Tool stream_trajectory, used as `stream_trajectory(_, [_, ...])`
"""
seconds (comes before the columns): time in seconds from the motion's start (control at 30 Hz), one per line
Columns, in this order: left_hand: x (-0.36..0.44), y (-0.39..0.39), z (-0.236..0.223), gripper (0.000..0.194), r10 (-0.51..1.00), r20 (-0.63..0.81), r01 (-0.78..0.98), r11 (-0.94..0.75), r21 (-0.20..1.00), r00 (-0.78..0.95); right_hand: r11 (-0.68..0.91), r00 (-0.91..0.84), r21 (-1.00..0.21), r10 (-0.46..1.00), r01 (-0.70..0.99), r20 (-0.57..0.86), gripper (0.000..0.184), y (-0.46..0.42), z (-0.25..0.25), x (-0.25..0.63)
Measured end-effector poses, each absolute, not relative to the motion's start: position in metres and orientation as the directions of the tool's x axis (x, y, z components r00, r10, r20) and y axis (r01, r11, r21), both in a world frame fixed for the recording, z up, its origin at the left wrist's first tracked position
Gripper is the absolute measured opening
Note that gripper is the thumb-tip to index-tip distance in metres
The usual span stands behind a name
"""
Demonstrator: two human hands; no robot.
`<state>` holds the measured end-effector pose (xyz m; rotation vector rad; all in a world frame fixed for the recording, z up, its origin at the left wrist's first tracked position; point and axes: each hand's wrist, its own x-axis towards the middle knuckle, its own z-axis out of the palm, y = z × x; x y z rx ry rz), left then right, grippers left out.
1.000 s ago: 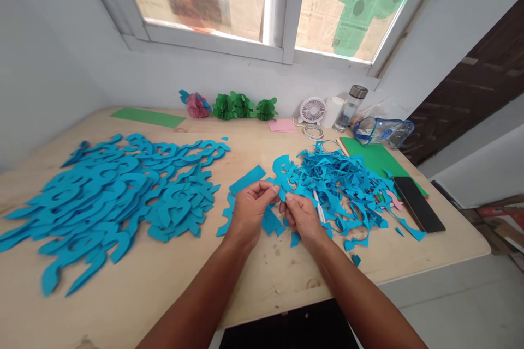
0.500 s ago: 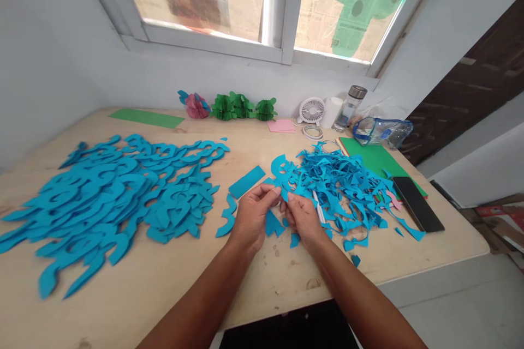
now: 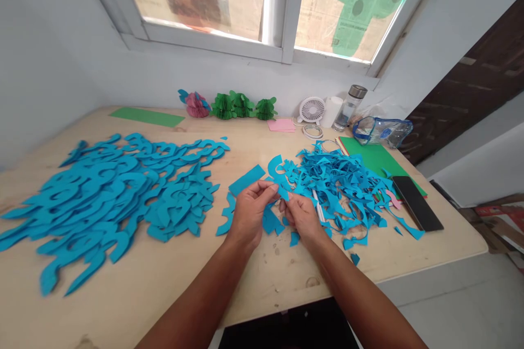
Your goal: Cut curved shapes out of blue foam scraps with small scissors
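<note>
Between my hands is a curved blue paper cutout (image 3: 277,170), held above the table. My left hand (image 3: 254,204) pinches its lower left edge between thumb and fingers. Close by, my right hand (image 3: 301,211) pinches the same cutout at its lower end. Under and beside my left hand lie a blue paper rectangle (image 3: 247,179) and a wavy blue cutout (image 3: 226,218). More blue paper (image 3: 272,222) shows between my wrists. A heap of blue paper scraps (image 3: 335,174) lies to the right of my hands, with a white pen-like object (image 3: 318,206) partly in it.
Piles of blue cutouts (image 3: 94,191) cover the table's left side. A black phone (image 3: 417,203) lies at the right on green sheets (image 3: 370,155). Along the wall stand green paper ornaments (image 3: 241,106), a small fan (image 3: 311,110), a bottle (image 3: 350,107) and a clear pouch (image 3: 385,132).
The cutout in my hands has tilted and shifted slightly to the left. My fingers have moved a little along it; the piles stay as they were.
</note>
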<state>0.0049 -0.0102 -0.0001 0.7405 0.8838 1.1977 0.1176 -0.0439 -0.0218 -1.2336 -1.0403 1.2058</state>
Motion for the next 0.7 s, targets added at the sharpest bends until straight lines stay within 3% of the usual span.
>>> stream_trajectory(0.7, [0.014,-0.021,0.010,0.021,0.969,-0.206,-0.618,0.247,0.747,0.138,-0.028,0.141,-0.993,0.989,-0.113,-0.044,0.048,-0.042,-0.026,0.117])
